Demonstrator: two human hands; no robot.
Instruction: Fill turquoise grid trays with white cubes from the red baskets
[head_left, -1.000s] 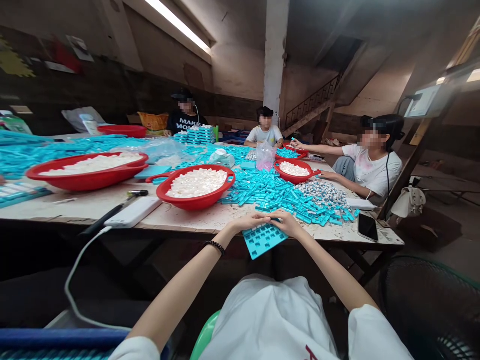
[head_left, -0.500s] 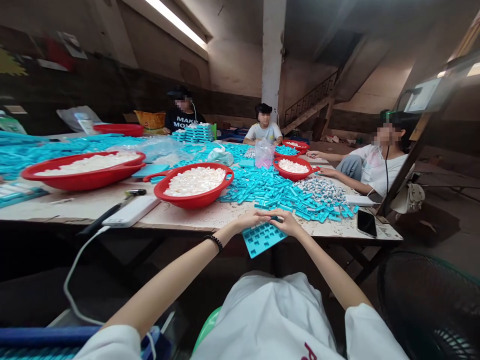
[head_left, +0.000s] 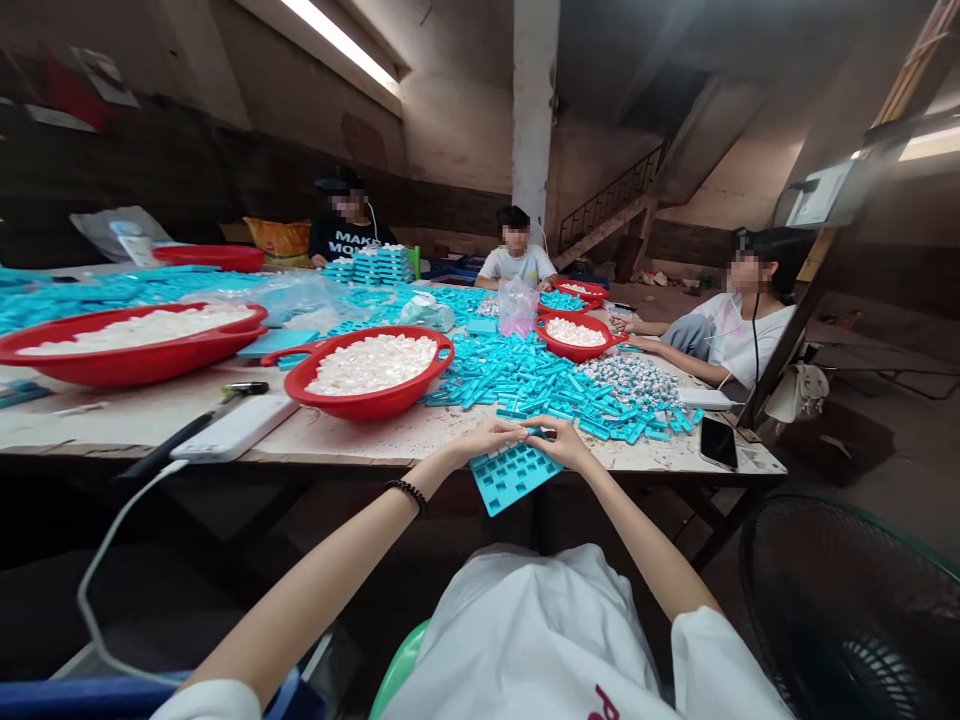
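Close by tray point(head_left: 511, 480) — blue pieces point(head_left: 517, 372), red basin point(head_left: 375, 403)

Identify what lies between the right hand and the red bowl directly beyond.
Turquoise pieces lie heaped between the right hand and that red bowl in the head view.

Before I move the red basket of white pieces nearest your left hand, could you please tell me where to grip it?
Probably best by its left handle and right handle, coming from the near table edge: the red basket sits upright, its handles lie at opposite ends, and its white pieces suggest keeping it level.
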